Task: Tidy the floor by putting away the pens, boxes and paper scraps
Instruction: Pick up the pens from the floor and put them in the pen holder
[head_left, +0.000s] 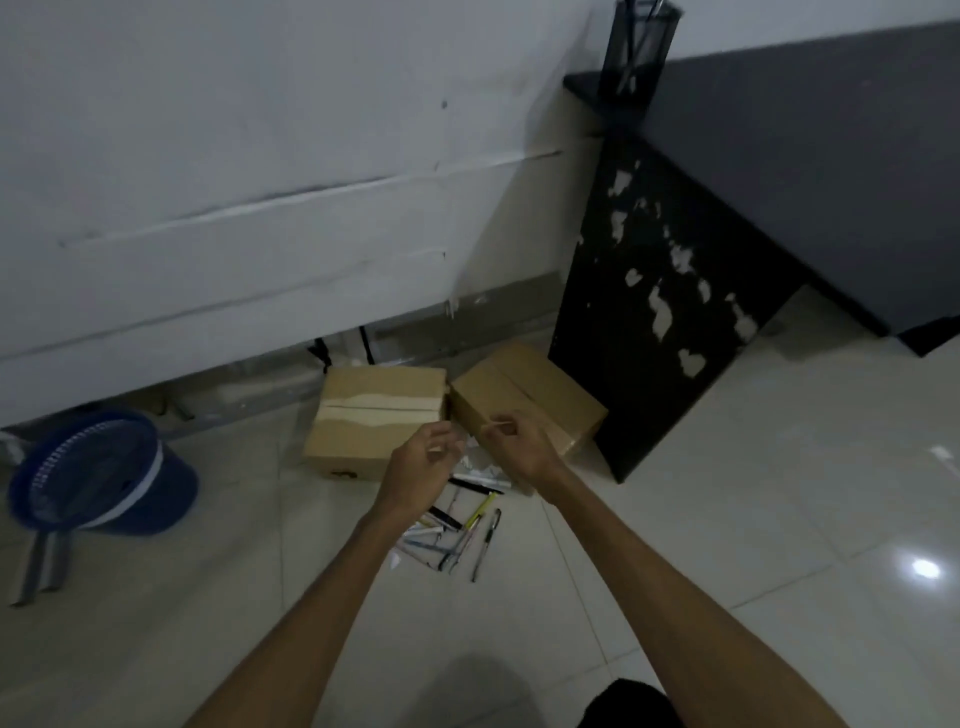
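Several pens (457, 530) lie scattered on the tiled floor, with crumpled white paper scraps (480, 465) just beyond them. Two brown cardboard boxes stand by the wall: a taped left box (374, 421) and a right box (535, 395) beside the cabinet. Both my arms reach forward above the pens. My left hand (421, 465) hovers with its fingers loosely curled, and I see nothing in it. My right hand (517, 447) pinches a thin pale stick-like thing (498, 425) in front of the right box; blur hides what it is.
A blue plastic basket (98, 473) lies tipped on the floor at the left. A black cabinet (660, 296) with peeling paint stands at the right under a dark desk top (831, 156). A black mesh pen holder (636, 52) stands on that top.
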